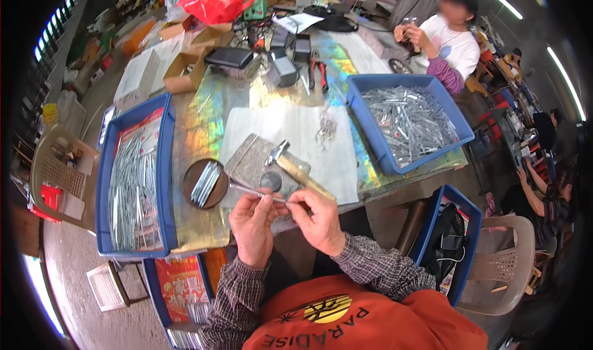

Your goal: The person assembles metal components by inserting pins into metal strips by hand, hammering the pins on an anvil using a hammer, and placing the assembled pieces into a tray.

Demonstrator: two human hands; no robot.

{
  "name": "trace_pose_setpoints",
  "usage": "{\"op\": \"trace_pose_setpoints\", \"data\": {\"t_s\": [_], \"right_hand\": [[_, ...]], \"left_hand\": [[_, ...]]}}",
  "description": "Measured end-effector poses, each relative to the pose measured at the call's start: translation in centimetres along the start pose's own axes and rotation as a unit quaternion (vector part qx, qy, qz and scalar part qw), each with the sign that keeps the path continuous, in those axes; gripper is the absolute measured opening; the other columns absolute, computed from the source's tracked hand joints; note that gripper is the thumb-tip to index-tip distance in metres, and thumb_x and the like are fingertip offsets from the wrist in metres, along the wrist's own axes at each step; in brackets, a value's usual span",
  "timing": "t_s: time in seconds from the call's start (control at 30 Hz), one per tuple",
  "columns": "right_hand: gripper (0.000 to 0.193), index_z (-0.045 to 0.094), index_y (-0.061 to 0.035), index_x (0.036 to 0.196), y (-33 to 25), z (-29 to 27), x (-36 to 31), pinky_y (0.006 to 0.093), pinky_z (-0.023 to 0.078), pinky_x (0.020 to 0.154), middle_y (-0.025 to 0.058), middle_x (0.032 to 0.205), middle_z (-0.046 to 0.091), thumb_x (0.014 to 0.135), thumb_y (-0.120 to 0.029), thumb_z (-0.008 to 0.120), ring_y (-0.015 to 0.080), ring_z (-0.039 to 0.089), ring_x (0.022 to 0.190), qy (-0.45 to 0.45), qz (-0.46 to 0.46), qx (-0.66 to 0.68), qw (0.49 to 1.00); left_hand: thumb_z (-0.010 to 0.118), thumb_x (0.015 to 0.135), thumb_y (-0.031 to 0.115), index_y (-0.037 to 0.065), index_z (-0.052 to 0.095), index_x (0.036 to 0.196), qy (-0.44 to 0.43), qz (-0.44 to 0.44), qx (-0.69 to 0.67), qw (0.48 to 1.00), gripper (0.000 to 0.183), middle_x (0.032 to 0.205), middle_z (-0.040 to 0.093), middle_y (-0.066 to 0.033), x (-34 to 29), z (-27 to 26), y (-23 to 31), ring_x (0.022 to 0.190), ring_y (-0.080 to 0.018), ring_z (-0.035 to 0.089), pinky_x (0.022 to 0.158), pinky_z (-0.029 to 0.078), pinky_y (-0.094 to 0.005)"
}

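Between my two hands is a thin silvery metal rod (246,190), slanting over the near edge of the table. My left hand (252,231) pinches it along its middle with thumb and fingers. My right hand (316,219) is closed on its right end, and the fingertips partly hide that end. Just beyond my hands lies a hammer (302,176) with a wooden handle, resting on a grey stone block (249,157). A dark round disc (270,180) sits at the block's near side. To the left, a round brown dish (214,200) holds several similar metal pieces.
A blue tray (165,183) of long metal rods stands left; another blue tray (386,158) of metal pieces stands right. Small metal bits (326,131) lie on white sheeting. Red-handled pliers (319,72) and boxes lie farther back. A co-worker (454,44) sits at far right.
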State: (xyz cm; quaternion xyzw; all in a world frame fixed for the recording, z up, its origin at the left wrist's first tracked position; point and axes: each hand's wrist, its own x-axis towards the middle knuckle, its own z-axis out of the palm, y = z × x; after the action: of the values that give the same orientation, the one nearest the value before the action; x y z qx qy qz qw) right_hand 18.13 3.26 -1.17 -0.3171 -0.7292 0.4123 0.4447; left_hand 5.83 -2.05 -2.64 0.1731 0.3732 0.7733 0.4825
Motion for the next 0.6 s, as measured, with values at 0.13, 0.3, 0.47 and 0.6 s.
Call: {"op": "trace_pose_setpoints", "data": {"t_s": [0.13,0.3,0.47,0.6], "right_hand": [[0.008,0.057,-0.0013,0.084,0.1,-0.2,0.5,0.0316,0.044,0.053,0.0108,0.072,0.055,0.080,0.002,0.063,0.0241,0.057,0.060,-0.006,-0.035,-0.027,0.999],[0.010,0.057,-0.0006,0.085,-0.3,-1.1,1.1,0.0295,0.044,0.051,0.0092,0.072,0.056,0.079,0.004,0.064,0.0199,0.058,0.057,-0.027,-0.048,-0.046,0.997],[0.011,0.057,0.0005,0.086,-0.6,-2.5,1.4,0.0260,0.044,0.050,0.0087,0.076,0.056,0.080,0.005,0.064,0.0161,0.058,0.057,-0.020,-0.067,-0.073,0.995],[0.011,0.057,0.0002,0.086,-0.6,-3.1,1.5,0.0258,0.044,0.049,0.0082,0.076,0.057,0.080,0.005,0.064,0.0156,0.058,0.057,-0.004,-0.082,-0.113,0.990]], "left_hand": [[0.054,0.091,0.000,-0.004,0.056,0.101,-0.003,0.001,0.004,1.000,0.011,0.090,0.065,-0.0148,0.2,0.2,0.2,0.075,-0.0206,0.066,0.067,0.057,-0.0317],[0.055,0.092,0.003,-0.003,0.056,0.101,-0.033,0.014,0.016,0.999,0.011,0.090,0.064,-0.0137,0.9,0.1,1.2,0.075,-0.0181,0.064,0.068,0.056,-0.0309],[0.052,0.093,0.003,-0.003,0.054,0.101,-0.045,0.062,0.085,0.993,0.010,0.090,0.063,-0.0129,2.7,-0.5,2.1,0.075,-0.0166,0.063,0.067,0.056,-0.0281],[0.053,0.092,0.002,-0.004,0.055,0.099,-0.030,0.104,0.198,0.974,0.009,0.089,0.063,-0.0114,4.0,-0.6,2.3,0.074,-0.0146,0.062,0.065,0.054,-0.0248]]}}
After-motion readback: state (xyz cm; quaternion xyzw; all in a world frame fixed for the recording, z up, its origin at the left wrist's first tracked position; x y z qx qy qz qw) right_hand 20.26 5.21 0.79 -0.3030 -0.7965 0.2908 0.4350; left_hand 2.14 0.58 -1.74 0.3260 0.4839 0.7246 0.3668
